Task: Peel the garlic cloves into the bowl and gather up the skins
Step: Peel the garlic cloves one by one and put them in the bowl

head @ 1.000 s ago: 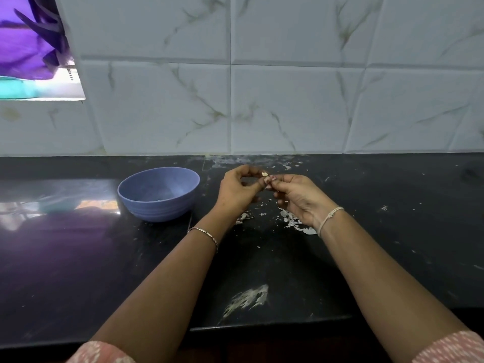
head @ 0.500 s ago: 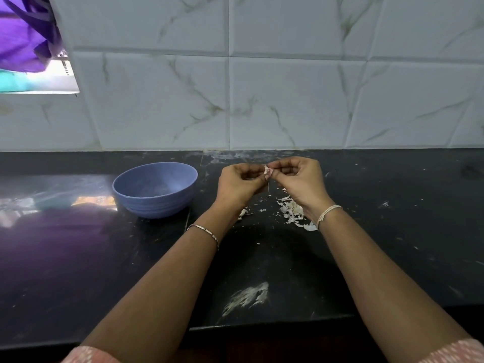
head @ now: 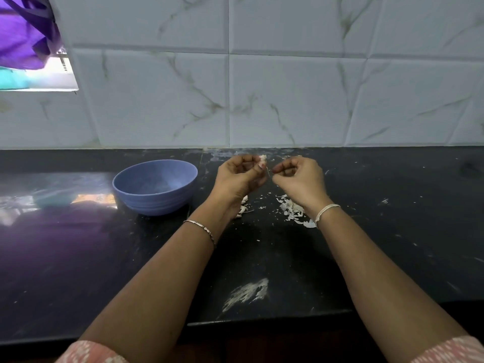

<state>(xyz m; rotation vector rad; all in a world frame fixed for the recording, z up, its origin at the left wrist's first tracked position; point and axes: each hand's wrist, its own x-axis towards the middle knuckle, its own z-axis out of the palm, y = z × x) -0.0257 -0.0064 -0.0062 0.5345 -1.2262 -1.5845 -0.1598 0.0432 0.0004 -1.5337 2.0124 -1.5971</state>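
My left hand (head: 239, 176) is raised above the black counter and pinches a small white garlic clove (head: 262, 158) at its fingertips. My right hand (head: 298, 176) is just to its right, fingers curled, pinching a thin strip of skin (head: 269, 173) that hangs between the two hands. A blue bowl (head: 155, 186) stands on the counter to the left of my left hand. Loose white skins (head: 292, 209) lie in a pile under my right wrist. A few garlic pieces (head: 243, 208) lie under my left wrist, partly hidden.
The black counter (head: 392, 218) runs to a tiled wall (head: 288, 100) close behind the hands. A white smear (head: 247, 293) marks the counter near its front edge. A window opening with purple cloth (head: 23, 32) is at the upper left.
My hands rose slightly and drew apart. The right hand pulled away to the right with a strip of skin, while the left kept the clove.
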